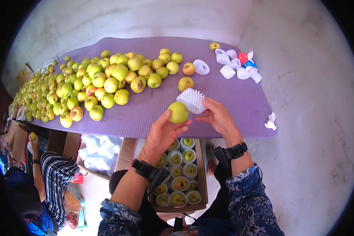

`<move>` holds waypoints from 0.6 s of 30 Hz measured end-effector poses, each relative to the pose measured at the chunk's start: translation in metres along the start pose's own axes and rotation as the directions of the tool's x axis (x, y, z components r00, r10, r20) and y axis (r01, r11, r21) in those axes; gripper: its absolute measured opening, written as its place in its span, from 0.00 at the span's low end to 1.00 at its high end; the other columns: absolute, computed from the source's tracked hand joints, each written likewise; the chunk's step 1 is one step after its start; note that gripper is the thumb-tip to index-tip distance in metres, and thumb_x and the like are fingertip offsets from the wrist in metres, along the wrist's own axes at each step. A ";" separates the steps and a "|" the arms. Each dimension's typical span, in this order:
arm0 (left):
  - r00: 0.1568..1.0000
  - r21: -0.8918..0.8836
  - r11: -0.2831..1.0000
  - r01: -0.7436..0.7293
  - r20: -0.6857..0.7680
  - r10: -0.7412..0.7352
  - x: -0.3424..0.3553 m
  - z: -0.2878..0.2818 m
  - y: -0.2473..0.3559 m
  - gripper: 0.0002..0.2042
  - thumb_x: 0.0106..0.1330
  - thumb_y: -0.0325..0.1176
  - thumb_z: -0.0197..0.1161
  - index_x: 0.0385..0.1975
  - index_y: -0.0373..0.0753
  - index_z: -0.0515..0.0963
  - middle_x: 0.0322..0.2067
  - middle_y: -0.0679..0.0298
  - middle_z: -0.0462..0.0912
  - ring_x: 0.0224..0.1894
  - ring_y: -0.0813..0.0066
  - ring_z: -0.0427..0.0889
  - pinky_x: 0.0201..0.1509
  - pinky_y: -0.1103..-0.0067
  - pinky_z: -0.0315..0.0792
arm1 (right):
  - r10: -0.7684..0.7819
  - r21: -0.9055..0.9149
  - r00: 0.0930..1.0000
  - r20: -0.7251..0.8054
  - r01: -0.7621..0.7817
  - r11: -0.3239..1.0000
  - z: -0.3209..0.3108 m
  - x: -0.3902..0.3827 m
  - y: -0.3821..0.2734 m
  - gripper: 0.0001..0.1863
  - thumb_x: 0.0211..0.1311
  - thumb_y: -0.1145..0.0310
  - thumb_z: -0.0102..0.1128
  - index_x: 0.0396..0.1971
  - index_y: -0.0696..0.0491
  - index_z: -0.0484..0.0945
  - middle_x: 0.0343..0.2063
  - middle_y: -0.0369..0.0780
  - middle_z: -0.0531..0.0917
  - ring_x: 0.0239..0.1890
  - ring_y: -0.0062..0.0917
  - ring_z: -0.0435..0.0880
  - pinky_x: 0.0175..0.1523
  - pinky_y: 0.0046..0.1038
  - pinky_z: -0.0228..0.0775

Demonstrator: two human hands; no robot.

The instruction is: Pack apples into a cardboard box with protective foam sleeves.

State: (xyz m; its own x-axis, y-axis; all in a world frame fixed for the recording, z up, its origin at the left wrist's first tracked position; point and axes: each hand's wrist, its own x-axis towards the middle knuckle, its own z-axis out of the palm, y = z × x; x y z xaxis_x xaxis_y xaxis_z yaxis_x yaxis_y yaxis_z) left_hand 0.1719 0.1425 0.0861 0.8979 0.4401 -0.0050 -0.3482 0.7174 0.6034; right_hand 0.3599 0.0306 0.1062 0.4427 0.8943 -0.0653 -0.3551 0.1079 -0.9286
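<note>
At the lower edge of the frame, blue-and-white patterned sleeves point(249, 200) are seen on both forearms. Between them, a cardboard box point(201, 175) is filled with apples point(178, 198) seated in white foam nets, stems or blossom ends turned up. At the centre of the frame, a yellow-green apple point(178, 113) is gripped in the fingers of the left hand point(164, 131). Just beside it, a white foam net point(191, 100) is pinched at its right edge by the right hand point(220, 120); the apple is not enclosed by it. In the lower left, a second box point(126, 155) is heaped with foam nets, and an apple is held by a co-worker point(61, 173) in striped clothing. The purple-covered tabletop point(240, 114) is occupied from centre to far left by loose green and reddish apples point(119, 72). In the upper right, a cluster of foam nets point(227, 72) is scattered beside red and blue wrappers point(243, 59). Behind, a pale wall point(165, 19) is seen.
</note>
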 end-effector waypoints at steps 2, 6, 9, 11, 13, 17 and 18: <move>0.995 -0.046 0.999 0.016 0.099 -0.011 -0.001 0.000 0.001 0.25 0.68 0.47 0.56 0.58 0.36 0.68 0.51 0.53 0.78 0.50 0.55 0.81 0.47 0.71 0.78 | 0.060 -0.033 0.997 0.042 -0.058 0.998 0.004 -0.002 0.003 0.17 0.67 0.57 0.57 0.44 0.55 0.77 0.41 0.38 0.81 0.44 0.24 0.79 0.46 0.31 0.76; 0.997 -0.037 0.999 0.035 0.064 -0.032 0.000 -0.002 0.006 0.25 0.69 0.47 0.54 0.58 0.36 0.67 0.52 0.53 0.78 0.50 0.54 0.81 0.46 0.71 0.78 | 0.146 -0.076 0.980 0.136 -0.137 0.988 0.006 -0.004 0.007 0.16 0.67 0.57 0.55 0.43 0.55 0.76 0.43 0.39 0.79 0.44 0.24 0.78 0.46 0.31 0.76; 0.995 -0.013 0.999 0.031 0.093 -0.030 -0.002 -0.004 0.008 0.25 0.70 0.48 0.53 0.58 0.35 0.67 0.51 0.53 0.78 0.49 0.54 0.81 0.43 0.72 0.79 | 0.141 -0.087 0.990 -0.008 -0.141 0.986 0.011 -0.003 0.010 0.15 0.64 0.62 0.59 0.44 0.56 0.76 0.43 0.38 0.78 0.43 0.25 0.78 0.46 0.30 0.75; 0.994 0.012 0.999 0.030 0.107 -0.031 -0.002 -0.003 0.007 0.25 0.70 0.47 0.53 0.58 0.34 0.67 0.50 0.52 0.79 0.48 0.54 0.82 0.41 0.74 0.79 | -0.146 -0.351 0.981 -0.126 0.094 0.932 0.017 -0.002 0.012 0.14 0.62 0.64 0.61 0.44 0.56 0.76 0.43 0.38 0.78 0.42 0.25 0.77 0.46 0.29 0.74; 0.995 0.029 0.999 0.041 0.086 -0.043 -0.003 -0.003 0.005 0.25 0.70 0.47 0.53 0.58 0.34 0.67 0.49 0.52 0.79 0.48 0.54 0.82 0.40 0.74 0.79 | -0.444 -0.610 0.875 -0.194 0.247 0.753 0.020 -0.006 0.012 0.15 0.60 0.66 0.63 0.44 0.57 0.76 0.44 0.39 0.78 0.42 0.25 0.77 0.46 0.28 0.74; 0.995 0.050 0.998 0.050 0.079 -0.054 -0.003 -0.002 0.004 0.25 0.70 0.47 0.53 0.58 0.34 0.67 0.48 0.53 0.80 0.48 0.54 0.83 0.38 0.75 0.79 | -0.533 -0.761 0.844 0.065 0.387 0.520 0.023 -0.015 0.005 0.17 0.56 0.68 0.67 0.45 0.55 0.77 0.41 0.40 0.79 0.42 0.26 0.78 0.46 0.27 0.72; 0.995 0.051 0.997 0.051 0.080 -0.055 -0.003 -0.002 0.004 0.25 0.70 0.47 0.53 0.58 0.34 0.67 0.48 0.53 0.80 0.48 0.54 0.83 0.38 0.75 0.79 | -0.461 -0.714 0.879 0.121 0.400 0.575 0.024 -0.016 0.004 0.18 0.56 0.67 0.67 0.46 0.55 0.77 0.39 0.40 0.80 0.42 0.26 0.79 0.46 0.27 0.72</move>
State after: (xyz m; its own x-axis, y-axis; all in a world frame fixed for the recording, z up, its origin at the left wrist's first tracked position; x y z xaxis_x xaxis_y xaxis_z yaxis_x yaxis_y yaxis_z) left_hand 0.1669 0.1450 0.0869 0.9343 0.3555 0.0252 -0.2877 0.7107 0.6420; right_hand 0.3314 0.0270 0.1126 0.4536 0.7887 0.4150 0.5606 0.1094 -0.8208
